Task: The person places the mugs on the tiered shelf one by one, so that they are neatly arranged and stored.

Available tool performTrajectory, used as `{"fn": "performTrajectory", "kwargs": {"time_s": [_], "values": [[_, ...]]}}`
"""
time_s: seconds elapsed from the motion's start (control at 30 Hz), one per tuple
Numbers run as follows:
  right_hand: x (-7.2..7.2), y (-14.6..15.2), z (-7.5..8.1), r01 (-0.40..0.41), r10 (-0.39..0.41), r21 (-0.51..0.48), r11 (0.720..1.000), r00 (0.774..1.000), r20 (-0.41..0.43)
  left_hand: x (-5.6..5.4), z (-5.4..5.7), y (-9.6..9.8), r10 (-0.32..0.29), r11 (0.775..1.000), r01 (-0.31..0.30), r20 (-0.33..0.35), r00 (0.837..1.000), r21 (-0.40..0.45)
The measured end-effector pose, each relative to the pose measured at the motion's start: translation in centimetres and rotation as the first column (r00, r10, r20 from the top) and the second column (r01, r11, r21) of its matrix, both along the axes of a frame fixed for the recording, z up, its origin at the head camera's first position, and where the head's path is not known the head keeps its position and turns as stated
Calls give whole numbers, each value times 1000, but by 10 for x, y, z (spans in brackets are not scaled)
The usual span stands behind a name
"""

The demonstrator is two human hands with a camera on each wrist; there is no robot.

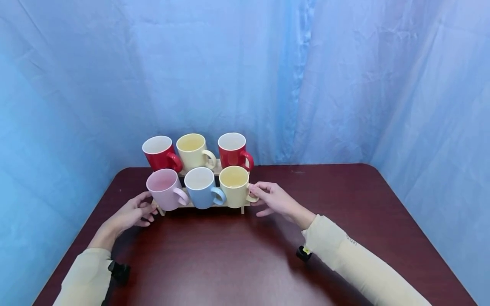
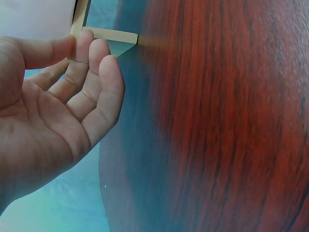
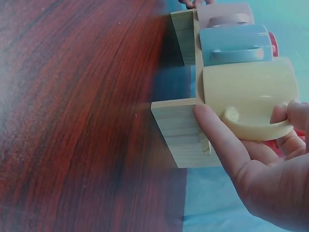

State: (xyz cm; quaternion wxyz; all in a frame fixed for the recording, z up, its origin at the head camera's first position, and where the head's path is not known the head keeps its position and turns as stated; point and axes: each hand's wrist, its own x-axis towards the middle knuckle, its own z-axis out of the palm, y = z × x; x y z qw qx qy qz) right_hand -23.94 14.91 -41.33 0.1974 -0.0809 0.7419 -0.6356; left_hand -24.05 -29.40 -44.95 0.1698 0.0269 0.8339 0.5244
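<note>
A small two-tier wooden rack (image 1: 245, 204) carries several mugs. My left hand (image 1: 134, 212) is at the rack's left end, thumb and fingertip pinching the corner of its lower shelf (image 2: 111, 35); the other fingers curl loosely beneath. On the lower tier stand a pink mug (image 1: 163, 191), a light blue mug (image 1: 200, 191) and a pale yellow mug (image 1: 234, 191). At the right end, my right hand (image 1: 273, 199) grips the handle of that front yellow mug (image 3: 246, 92). One of its fingers (image 3: 219, 133) reaches to the shelf's edge.
On the upper tier are a red mug (image 1: 157, 155) at left, another pale yellow mug (image 1: 192, 153) and a second red mug (image 1: 231, 151). The rack stands near the back left of a dark red wooden table (image 1: 214, 255). Blue curtains (image 1: 245, 76) hang behind and beside it.
</note>
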Motion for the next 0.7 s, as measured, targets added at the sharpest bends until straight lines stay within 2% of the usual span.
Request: {"fn": "performTrajectory", "kwargs": {"time_s": [0.23,0.47,0.6,0.67,0.7], "values": [[-1,-4,-2,15,-15,8,1000,999,32,2,0,0,-26,999,26,-11,1000,-31],[0,-4,-1,15,-16,39,999,1000,8,2,-3,4,-24,996,20,-44,999,-88],[0,2,6,1,15,161,987,995,-98,6,-3,7,-45,985,32,-74,996,-170],[0,8,14,-1,46,234,972,982,-186,8,0,6,-60,964,27,-117,991,-265],[0,13,18,-3,68,267,964,970,-234,9,2,5,-79,945,20,-168,983,-326]]}}
